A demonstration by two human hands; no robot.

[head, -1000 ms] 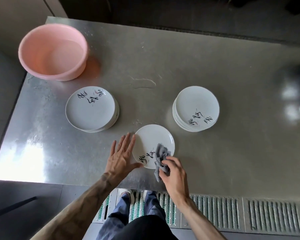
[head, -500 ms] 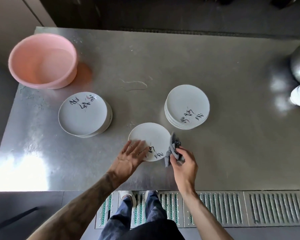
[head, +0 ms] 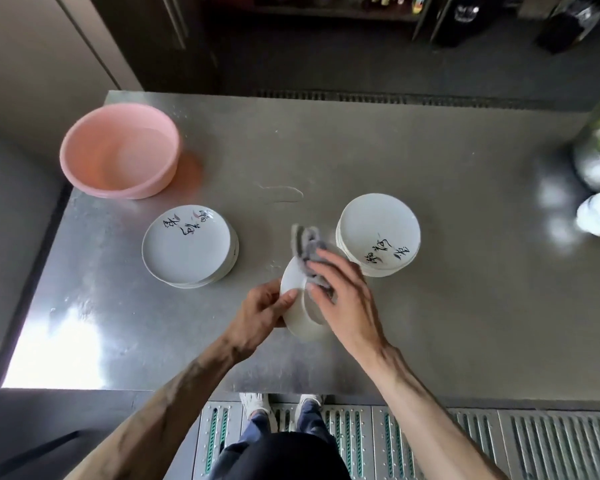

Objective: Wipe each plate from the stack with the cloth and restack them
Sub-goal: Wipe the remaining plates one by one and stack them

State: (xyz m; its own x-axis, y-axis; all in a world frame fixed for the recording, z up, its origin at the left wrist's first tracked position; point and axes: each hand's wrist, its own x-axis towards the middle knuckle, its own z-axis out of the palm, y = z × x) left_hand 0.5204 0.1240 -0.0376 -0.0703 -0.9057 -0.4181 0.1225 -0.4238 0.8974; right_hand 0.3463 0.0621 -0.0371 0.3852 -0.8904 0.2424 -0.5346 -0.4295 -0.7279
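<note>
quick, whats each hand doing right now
Left hand: grips the tilted round white plate by its rim.
Right hand: holds the crumpled grey cloth against that plate.

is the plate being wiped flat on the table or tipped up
Tipped up. The left hand grips the plate by its rim, tilted steeply, while the right hand presses the cloth to it.

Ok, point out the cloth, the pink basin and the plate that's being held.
cloth (head: pixel 305 245), head view, on its bunched grey middle.
pink basin (head: pixel 80 150), head view, on its left inner wall.
held plate (head: pixel 300 322), head view, on its bare lower part.
</note>
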